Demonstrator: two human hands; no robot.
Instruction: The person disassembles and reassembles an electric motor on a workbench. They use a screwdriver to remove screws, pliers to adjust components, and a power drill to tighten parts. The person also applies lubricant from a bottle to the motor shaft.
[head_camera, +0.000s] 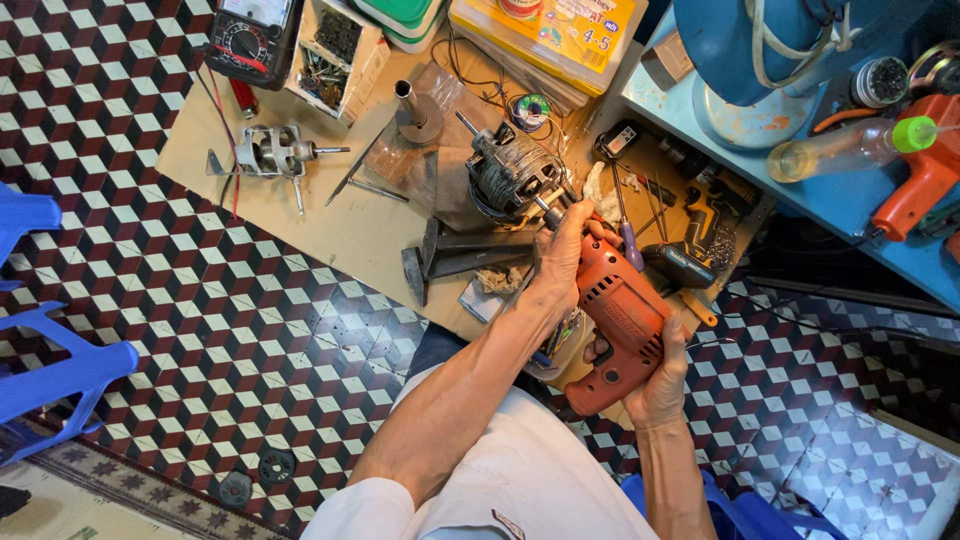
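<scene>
I hold an orange electric drill (618, 318) over my lap. My right hand (660, 380) grips its handle at the lower end. My left hand (562, 255) wraps around the front of the drill at the chuck, whose tip points toward a grey electric motor (510, 175) with copper windings on a brown board (330, 215). The chuck itself is mostly hidden under my fingers.
On the board lie a small metal rotor frame (270, 152), a metal funnel-shaped part (415, 115), dark metal bars (460, 258), screwdrivers (628, 235) and a cordless drill (700, 225). A multimeter (250, 38) and parts box (338, 50) sit behind. A blue bench (800, 150) stands right, blue plastic stools (50, 370) left.
</scene>
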